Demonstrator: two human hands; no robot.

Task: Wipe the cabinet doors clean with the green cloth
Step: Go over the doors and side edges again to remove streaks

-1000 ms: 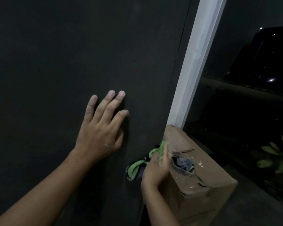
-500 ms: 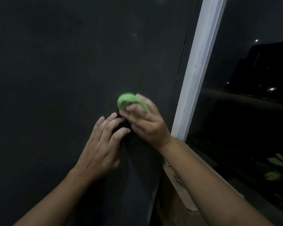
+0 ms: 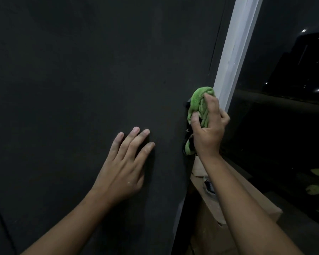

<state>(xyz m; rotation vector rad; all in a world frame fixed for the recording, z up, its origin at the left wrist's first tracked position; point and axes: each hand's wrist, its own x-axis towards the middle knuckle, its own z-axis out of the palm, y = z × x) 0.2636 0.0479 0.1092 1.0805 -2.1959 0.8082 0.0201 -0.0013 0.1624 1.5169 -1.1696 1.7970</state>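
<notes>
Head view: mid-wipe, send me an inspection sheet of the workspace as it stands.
Surface: dark matte cabinet door, upright, fills the left of the view; the light is too dim to judge dirt.
Job's things: bunched green terry cloth at the door's right edge, one end dangling below the hand.
Clutter: tan cardboard box under the right forearm, its top spattered with pale specks.
Grippers: left hand flat on the door, fingers straight; right hand grips the cloth.
Cables: nothing seen.
Surroundings: white frame post beside the door; dark glass pane with points of light; green leaves low right.
</notes>
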